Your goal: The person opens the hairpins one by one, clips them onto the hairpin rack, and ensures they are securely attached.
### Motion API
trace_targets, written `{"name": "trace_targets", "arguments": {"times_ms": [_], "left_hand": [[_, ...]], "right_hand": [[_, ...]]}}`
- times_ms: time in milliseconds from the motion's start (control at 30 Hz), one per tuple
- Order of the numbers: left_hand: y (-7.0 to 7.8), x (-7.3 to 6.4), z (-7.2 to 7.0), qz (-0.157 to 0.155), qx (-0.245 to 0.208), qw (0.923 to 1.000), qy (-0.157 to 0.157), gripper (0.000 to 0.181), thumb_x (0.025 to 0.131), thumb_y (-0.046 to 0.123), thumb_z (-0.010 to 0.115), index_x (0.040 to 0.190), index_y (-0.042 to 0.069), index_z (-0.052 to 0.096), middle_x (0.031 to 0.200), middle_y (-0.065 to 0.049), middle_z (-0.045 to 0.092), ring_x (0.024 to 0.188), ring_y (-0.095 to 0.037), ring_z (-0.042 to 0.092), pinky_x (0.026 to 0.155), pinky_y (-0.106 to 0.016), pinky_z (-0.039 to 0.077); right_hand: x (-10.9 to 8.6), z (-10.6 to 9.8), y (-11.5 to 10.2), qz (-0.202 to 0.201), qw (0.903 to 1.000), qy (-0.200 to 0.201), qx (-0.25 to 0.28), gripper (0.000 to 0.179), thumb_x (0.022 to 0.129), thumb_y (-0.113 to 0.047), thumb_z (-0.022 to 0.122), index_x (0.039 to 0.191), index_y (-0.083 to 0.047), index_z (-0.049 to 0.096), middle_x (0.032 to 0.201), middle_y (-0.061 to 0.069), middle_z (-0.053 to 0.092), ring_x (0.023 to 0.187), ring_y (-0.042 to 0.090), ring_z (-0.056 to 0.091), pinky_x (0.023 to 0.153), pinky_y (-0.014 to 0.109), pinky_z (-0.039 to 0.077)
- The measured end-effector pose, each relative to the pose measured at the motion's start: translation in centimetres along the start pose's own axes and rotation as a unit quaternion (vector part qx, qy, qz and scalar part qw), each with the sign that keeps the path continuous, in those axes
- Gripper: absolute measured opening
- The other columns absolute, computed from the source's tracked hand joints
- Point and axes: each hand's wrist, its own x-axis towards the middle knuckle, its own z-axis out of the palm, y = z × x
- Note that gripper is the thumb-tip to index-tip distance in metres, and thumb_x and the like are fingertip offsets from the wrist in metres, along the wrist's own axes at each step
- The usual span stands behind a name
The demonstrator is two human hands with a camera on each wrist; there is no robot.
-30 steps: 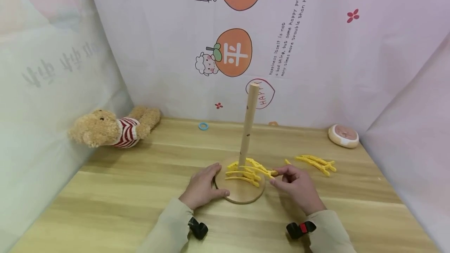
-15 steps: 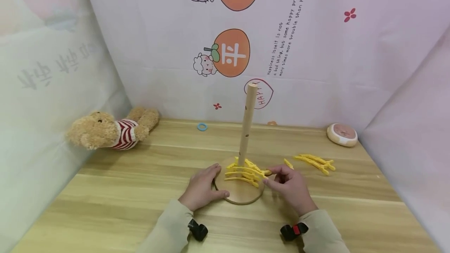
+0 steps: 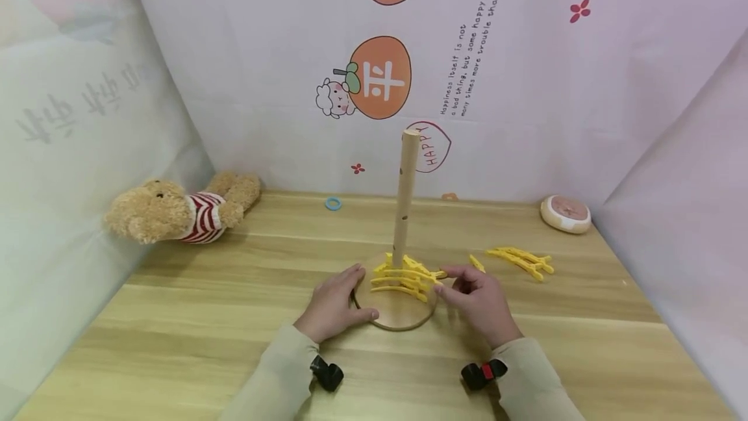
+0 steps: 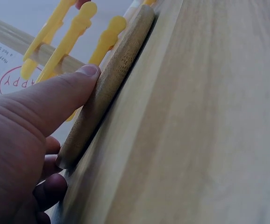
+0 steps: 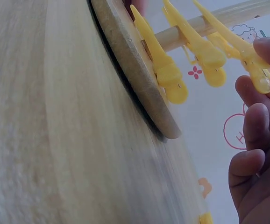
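Observation:
A round wooden base (image 3: 397,320) with an upright wooden post (image 3: 404,200) stands in the middle of the table. My left hand (image 3: 333,301) holds the base's left edge, thumb at the near rim and fingers curled behind it, as the left wrist view shows. Several yellow hair clips sit one above another around the foot of the post, including a low clip (image 5: 170,77) close over the base and a middle clip (image 5: 207,53). Between thumb and fingers, my right hand (image 3: 476,297) pinches the rounded end of the top clip (image 5: 252,63), whose long prongs lie at the post.
More yellow clips (image 3: 520,260) lie on the table to the right, with a small yellow piece (image 3: 476,264) behind my right hand. A teddy bear (image 3: 175,211) lies at the left, a blue ring (image 3: 333,204) at the back, and a rounded pink-and-white object (image 3: 565,214) at back right.
My right hand has moved left, bringing the pinched clip further onto the post. My left hand has stayed on the base. The head view has shifted slightly.

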Motion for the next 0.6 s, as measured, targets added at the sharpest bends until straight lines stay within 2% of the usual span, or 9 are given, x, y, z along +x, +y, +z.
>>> {"name": "trace_targets", "arguments": {"times_ms": [133, 267, 400, 600], "left_hand": [[-0.27, -0.15, -0.22, 0.004, 0.003, 1.0000, -0.001, 0.089, 0.084, 0.052, 0.077, 0.151, 0.005, 0.043, 0.160, -0.010, 0.035, 0.146, -0.037, 0.033, 0.117, -0.061, 0.022], [-0.60, -0.37, 0.17, 0.011, 0.006, 0.9999, -0.002, 0.090, 0.084, 0.054, 0.076, 0.151, 0.005, 0.043, 0.160, -0.010, 0.035, 0.145, -0.038, 0.034, 0.116, -0.062, 0.022], [-0.40, -0.32, 0.45, 0.016, 0.001, 0.9999, 0.000, 0.089, 0.084, 0.053, 0.076, 0.151, 0.003, 0.043, 0.160, -0.013, 0.035, 0.144, -0.039, 0.035, 0.115, -0.063, 0.023], [0.11, 0.05, 0.02, 0.018, 0.008, 0.9998, -0.002, 0.089, 0.085, 0.053, 0.075, 0.151, 0.003, 0.042, 0.160, -0.013, 0.035, 0.144, -0.039, 0.035, 0.115, -0.064, 0.024]], "right_hand": [[0.05, 0.30, -0.13, -0.013, 0.9999, 0.003, 0.003, 0.029, 0.084, -0.020, 0.083, 0.110, -0.011, 0.076, 0.074, 0.003, 0.063, 0.063, 0.014, 0.054, 0.055, 0.025, 0.047], [-0.19, 0.38, 0.13, -0.004, 1.0000, 0.001, 0.001, 0.032, 0.084, -0.022, 0.083, 0.112, -0.009, 0.076, 0.076, 0.003, 0.064, 0.065, 0.013, 0.054, 0.058, 0.025, 0.048], [-0.20, 0.18, 0.36, -0.003, 1.0000, 0.004, -0.005, 0.031, 0.083, -0.023, 0.084, 0.111, -0.012, 0.077, 0.079, 0.002, 0.066, 0.067, 0.014, 0.055, 0.059, 0.025, 0.049], [0.04, 0.47, -0.13, -0.008, 0.9999, 0.005, -0.011, 0.031, 0.082, -0.024, 0.085, 0.109, -0.012, 0.078, 0.077, 0.001, 0.066, 0.066, 0.015, 0.055, 0.058, 0.025, 0.048]]}}
